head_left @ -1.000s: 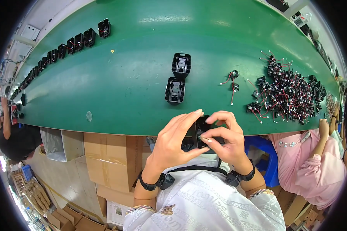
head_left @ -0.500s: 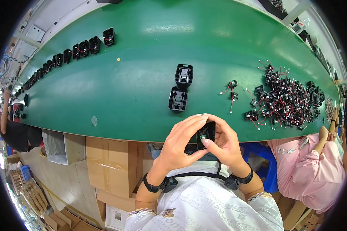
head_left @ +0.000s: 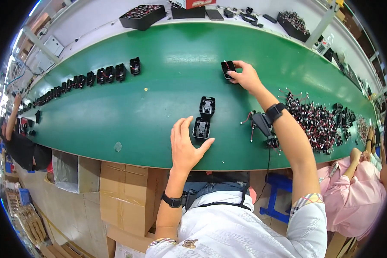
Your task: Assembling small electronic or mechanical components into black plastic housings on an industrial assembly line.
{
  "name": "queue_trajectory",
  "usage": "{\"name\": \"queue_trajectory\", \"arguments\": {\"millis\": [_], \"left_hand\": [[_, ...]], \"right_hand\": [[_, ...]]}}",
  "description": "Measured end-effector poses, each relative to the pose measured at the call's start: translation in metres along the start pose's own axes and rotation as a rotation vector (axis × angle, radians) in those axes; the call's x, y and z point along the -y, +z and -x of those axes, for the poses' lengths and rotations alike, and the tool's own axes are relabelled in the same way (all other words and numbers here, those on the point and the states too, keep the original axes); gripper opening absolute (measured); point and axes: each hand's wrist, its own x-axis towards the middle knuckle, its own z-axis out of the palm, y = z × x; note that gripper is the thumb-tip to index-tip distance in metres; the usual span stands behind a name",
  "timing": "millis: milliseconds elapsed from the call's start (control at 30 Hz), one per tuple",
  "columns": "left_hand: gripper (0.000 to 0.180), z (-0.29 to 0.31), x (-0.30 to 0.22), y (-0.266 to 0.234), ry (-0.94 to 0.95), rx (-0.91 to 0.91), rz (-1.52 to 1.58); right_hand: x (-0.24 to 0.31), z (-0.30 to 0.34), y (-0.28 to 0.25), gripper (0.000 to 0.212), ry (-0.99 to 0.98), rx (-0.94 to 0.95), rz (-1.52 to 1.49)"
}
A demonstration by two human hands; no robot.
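Observation:
Far out over the green table, my right hand (head_left: 244, 76) grips a black plastic housing (head_left: 228, 69) with a bit of red wire inside. My left hand (head_left: 186, 145) is open, thumb and fingers spread around the near side of another black housing (head_left: 201, 128); whether it touches cannot be made out. Just beyond that one stands a similar black housing (head_left: 207, 106), with a grey inner frame showing. Under my right forearm lie small black parts with red wires (head_left: 250, 119), partly covered by the wrist strap and device.
A heap of small wired black parts (head_left: 311, 122) spreads at the right. A curved row of black housings (head_left: 109, 74) runs along the far left. Black trays (head_left: 142, 16) stand on the back ledge. Co-workers sit at both ends; cardboard boxes (head_left: 124, 195) stand below the table edge.
My hands have parted. The right one has carried the black housing from near my body to the far side of the table; the left has opened and moved beside the nearer housing.

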Motion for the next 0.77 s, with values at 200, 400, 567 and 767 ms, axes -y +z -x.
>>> {"name": "queue_trajectory", "arguments": {"millis": [200,400,567,767], "left_hand": [[0.058,0.002,0.004,-0.004,-0.136,-0.022,0.153],[0.051,0.005,-0.002,-0.014,-0.192,-0.006,0.195],[0.049,0.005,0.002,-0.018,-0.19,0.138,0.303],[0.049,0.006,0.017,-0.027,-0.179,0.333,0.807]], "right_hand": [[0.01,-0.026,0.01,0.039,0.062,-0.045,0.367],[0.019,-0.009,-0.023,0.048,-0.139,-0.052,0.639],[0.09,0.078,-0.084,0.028,-0.143,0.276,0.575],[0.073,0.147,-0.101,0.032,-0.322,0.376,0.628]]}}
